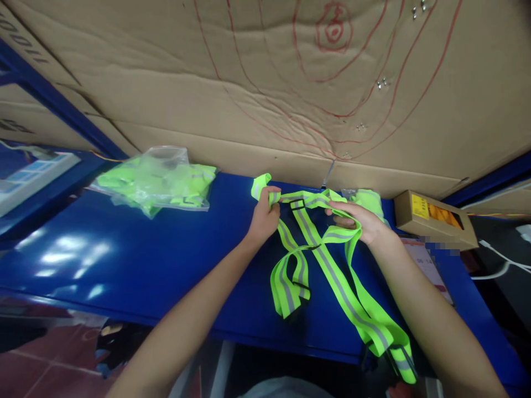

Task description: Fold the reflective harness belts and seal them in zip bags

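A neon yellow-green reflective harness (332, 271) with grey stripes and black buckles spreads over the blue table in front of me. My left hand (266, 214) is closed around one of its straps, and a short curled end sticks up past the fist. Across from it, my right hand (357, 220) grips the same band farther along, with a loop hanging around the fingers. The band runs fairly straight between both hands. Two long straps trail down to the right, past the table's front edge. A shorter looped strap with a black buckle hangs at the middle.
Clear plastic bags (161, 179) of similar green straps lie at the back left. Another green bundle (367, 203) sits behind my right hand. A small cardboard box (435, 220) and a phone-like screen (431, 268) are on the right. Cardboard with red drawn lines (265, 83) stands behind the blue table (136, 254).
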The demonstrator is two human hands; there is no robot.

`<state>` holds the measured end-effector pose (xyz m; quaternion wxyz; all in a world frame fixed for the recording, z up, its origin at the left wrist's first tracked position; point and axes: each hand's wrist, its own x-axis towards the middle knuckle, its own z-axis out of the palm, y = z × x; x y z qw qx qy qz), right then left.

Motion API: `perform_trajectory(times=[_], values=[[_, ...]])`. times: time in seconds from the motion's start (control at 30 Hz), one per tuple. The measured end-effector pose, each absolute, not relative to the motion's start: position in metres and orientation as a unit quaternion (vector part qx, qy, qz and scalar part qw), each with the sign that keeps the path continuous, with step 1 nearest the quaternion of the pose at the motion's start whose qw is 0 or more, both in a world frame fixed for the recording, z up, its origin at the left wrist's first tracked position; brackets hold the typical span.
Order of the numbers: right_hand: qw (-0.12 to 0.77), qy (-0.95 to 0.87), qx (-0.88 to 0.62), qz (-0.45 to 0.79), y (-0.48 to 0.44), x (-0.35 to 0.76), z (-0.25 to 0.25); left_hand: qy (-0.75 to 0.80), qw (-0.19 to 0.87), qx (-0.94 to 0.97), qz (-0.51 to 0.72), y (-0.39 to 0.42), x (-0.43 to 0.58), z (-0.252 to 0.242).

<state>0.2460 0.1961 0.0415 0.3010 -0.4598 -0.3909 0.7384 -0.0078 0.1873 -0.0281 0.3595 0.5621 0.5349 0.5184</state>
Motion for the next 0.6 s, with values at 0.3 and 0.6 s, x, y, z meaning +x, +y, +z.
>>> perform_trajectory(times=[0.3, 0.6], values=[[0.282, -0.387, -0.447, 0.756, 0.198, 0.252, 0.047, 0.531, 0.385, 0.541, 0.526, 0.193, -0.012, -0.025], [0.301, -0.382, -0.455, 0.746, 0.200, 0.255, 0.049, 0.525, 0.403, 0.488, 0.569, 0.197, -0.025, -0.009]])
